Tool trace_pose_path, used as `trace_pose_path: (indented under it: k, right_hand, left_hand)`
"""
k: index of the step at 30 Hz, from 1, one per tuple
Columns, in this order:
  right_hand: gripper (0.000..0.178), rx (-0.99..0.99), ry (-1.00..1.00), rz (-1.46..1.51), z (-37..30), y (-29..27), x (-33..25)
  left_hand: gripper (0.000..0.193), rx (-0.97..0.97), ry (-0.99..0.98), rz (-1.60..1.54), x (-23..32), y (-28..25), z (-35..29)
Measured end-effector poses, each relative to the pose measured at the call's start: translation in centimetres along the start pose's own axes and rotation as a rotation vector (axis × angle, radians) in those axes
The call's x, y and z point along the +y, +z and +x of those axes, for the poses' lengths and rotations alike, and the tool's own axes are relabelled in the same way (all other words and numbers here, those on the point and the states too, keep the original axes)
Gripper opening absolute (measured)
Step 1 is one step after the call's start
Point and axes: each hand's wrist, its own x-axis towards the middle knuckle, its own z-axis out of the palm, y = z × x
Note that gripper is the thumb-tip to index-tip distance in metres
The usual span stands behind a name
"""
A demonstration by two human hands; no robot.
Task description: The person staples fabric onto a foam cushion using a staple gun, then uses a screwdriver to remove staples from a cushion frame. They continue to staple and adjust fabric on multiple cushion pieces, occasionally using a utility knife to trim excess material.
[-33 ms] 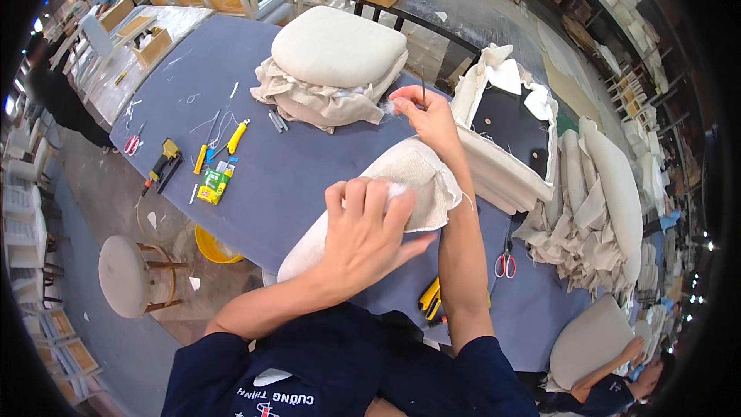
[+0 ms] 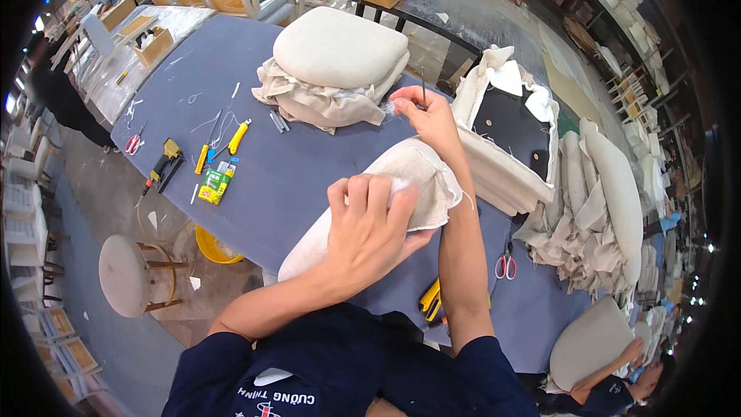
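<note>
A cushion in beige woven fabric (image 2: 417, 166) lies on the blue-covered table in front of me, its right end bunched. Over its top my left hand (image 2: 367, 216) curls its fingers around a wad of white fibre stuffing (image 2: 398, 184); the fingertips are partly hidden. Beyond the cushion, my right hand (image 2: 426, 116) pinches a wispy tuft of white fibre (image 2: 388, 109). That tuft is beside the stacked beige cushions (image 2: 340, 46). My right forearm passes along the cushion's right end, where a loose thread hangs.
Right of my arm are an open upholstered seat piece (image 2: 505, 127), more cushions (image 2: 610, 193) and red-handled scissors (image 2: 505, 266). A yellow-black tool (image 2: 430, 300) lies near my body. At left are a staple gun (image 2: 164, 162), a yellow-green box (image 2: 215, 184) and yellow-handled tools (image 2: 238, 137).
My left hand has shifted slightly right, its fingers more bent around the white wad. The right hand and the cushion look nearly the same.
</note>
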Motion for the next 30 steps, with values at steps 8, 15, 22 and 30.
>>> trace_pose_path:
  k: [8, 15, 22, 30]
  right_hand:
    - [0.024, 0.347, -0.134, 0.045, 0.2, 0.2, -1.1]
    - [0.015, 0.687, -0.237, 0.217, -12.0, 2.3, -8.2]
    - [0.014, 0.633, -0.091, 0.203, -12.9, 7.9, -7.9]
    - [0.017, 0.452, -0.177, 0.173, -13.6, 7.0, -8.6]
  left_hand:
    - [0.023, 0.034, 0.15, -0.153, -3.9, -0.7, 2.5]
    - [0.039, -0.005, -0.489, -0.626, -6.9, -1.1, 4.3]
    - [0.045, -0.001, -0.57, -0.83, -6.3, 0.7, 5.6]
    - [0.043, 0.047, -0.323, -0.65, -6.7, 2.0, 5.1]
